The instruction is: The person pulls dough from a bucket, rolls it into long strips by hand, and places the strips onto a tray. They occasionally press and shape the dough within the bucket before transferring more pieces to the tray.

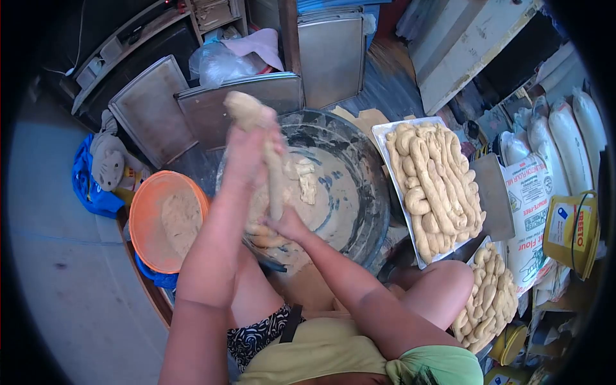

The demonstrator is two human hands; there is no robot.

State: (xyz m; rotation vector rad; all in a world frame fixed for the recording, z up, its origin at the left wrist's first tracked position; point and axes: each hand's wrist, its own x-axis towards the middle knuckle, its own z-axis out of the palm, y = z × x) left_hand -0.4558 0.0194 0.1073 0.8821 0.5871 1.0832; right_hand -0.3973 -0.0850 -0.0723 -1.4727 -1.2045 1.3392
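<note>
A long piece of dough (274,176) stretches between my two hands over a wide black basin (369,160). My left hand (249,151), somewhat blurred, is raised and closed around its upper part, and a thick end sticks out above the fist. Lower down, my right hand (289,223) is closed on the bottom end of the dough. Inside the basin lie torn pale dough pieces (307,183) on a floury bottom. Another lump of dough (266,237) rests below my right hand, partly hidden.
An orange bucket (138,221) holding brownish powder stands at left. To the right, a tray (380,138) carries twisted dough ropes, with a second dough-filled tray (487,240) lower down. Metal sheets (151,109) lean behind the basin. Flour sacks (529,205) and a yellow tub (570,234) are far right.
</note>
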